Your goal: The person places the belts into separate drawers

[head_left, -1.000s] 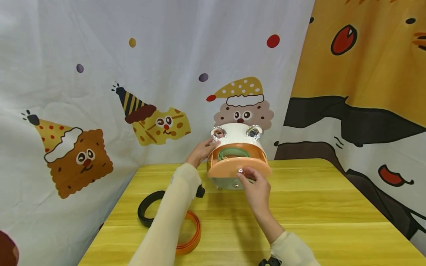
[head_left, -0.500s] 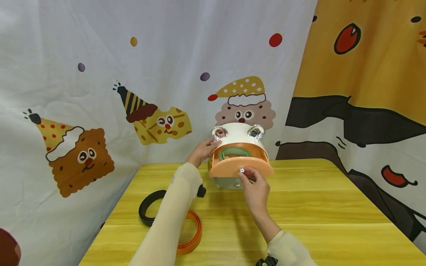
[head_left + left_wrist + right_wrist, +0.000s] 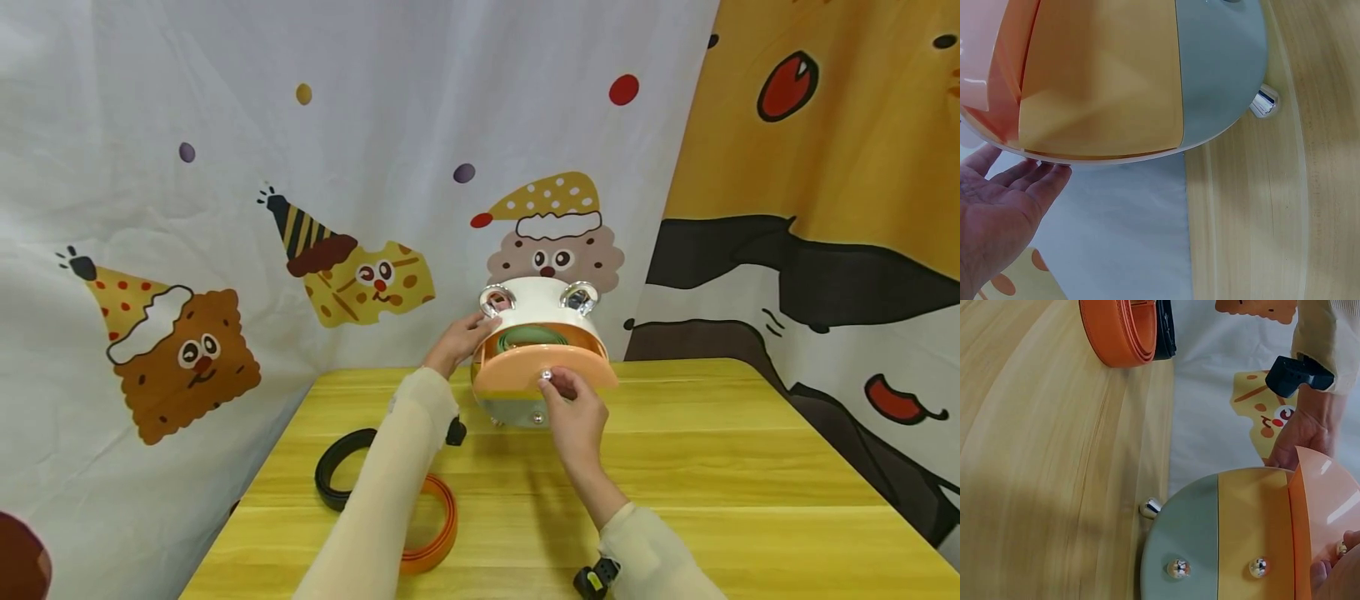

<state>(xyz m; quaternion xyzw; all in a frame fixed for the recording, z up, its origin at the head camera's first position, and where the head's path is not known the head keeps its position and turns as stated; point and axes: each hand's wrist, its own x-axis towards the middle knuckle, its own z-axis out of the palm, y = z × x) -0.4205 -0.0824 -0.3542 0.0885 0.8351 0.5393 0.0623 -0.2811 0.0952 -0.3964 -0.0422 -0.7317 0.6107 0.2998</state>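
Note:
A small rounded cabinet with a white shell and two silver ear-shaped rings stands on the table. Its top peach-orange drawer is pulled partly out, and a coiled green belt lies inside. My right hand pinches this drawer's silver knob between thumb and fingers. Against the cabinet's left side rests my left hand; in the left wrist view its extended fingers touch the shell. Below, the yellow drawer and the grey-green drawer are closed.
A coiled black belt and a coiled orange belt lie on the wooden table, left of the cabinet and partly behind my left sleeve. A cartoon-printed cloth hangs behind the table.
The orange drawer has slid a little inward with my right hand on its knob, so less of the green belt shows. My left hand stays on the cabinet's side.

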